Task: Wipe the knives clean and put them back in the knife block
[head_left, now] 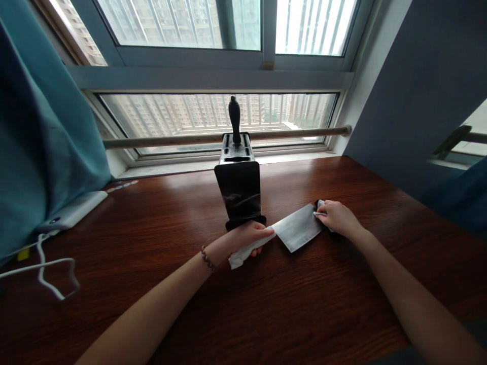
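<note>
My left hand (249, 237) is closed around the handle end of a cleaver, with white tissue (239, 257) showing under the palm. The cleaver's broad silver blade (299, 228) points right, low over the table. At the blade's far end my right hand (340, 217) is closed, pinching a crumpled white cloth or tissue (320, 207) against it. A small dark patch beside those fingers cannot be made out. Just behind my left hand stands a knife block (240, 190) with a black front; a black-handled tool (235, 119) rises upright from its slotted top.
The brown wooden table (182, 203) reaches the window sill. At left lie a white power strip (74, 213) and a loose white cable (53, 263), beside a teal curtain (49, 111). A rail (297, 134) crosses the window behind the block. A grey wall (411, 101) borders the right.
</note>
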### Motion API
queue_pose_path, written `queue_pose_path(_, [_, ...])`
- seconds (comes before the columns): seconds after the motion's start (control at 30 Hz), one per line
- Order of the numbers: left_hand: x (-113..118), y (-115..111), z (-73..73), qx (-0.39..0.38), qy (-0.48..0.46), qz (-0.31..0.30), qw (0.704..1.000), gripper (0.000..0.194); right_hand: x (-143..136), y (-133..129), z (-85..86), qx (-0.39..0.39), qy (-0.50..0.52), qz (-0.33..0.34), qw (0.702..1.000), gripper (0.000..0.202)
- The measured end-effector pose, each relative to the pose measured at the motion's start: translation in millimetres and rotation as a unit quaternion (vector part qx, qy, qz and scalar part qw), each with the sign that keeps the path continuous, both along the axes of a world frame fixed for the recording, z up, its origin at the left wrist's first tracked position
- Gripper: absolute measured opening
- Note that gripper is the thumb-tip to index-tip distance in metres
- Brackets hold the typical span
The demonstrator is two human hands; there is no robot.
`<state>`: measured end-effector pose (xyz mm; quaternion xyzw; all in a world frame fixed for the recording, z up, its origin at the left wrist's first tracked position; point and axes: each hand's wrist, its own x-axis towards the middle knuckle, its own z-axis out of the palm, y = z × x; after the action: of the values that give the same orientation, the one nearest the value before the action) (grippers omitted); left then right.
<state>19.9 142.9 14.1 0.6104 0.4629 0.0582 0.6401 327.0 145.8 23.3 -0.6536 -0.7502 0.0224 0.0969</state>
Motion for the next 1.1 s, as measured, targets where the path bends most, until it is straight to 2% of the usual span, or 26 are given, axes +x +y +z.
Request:
queue_pose_path(0.3, [1.1, -0.2, 3.3, 0.0, 0.007, -0.008, 1.0, 0.038, -2.4, -0.9, 0.0, -0.013, 0.035, 0.032, 0.999, 0.02])
queue_pose_path(0.77, [-0.9, 1.5, -1.0, -0.002, -0.001, -0.007, 1.0, 0.036, -1.3, 0.6, -1.1, -0.018, 0.046, 0.029, 0.998, 0.018])
queue_pose_path(1.1, [0.4, -0.9, 4.4, -0.003, 0.005, -0.001, 1.0, 0.039, -0.9, -0.6, -0.9, -0.017, 0.037, 0.022, 0.999, 0.018])
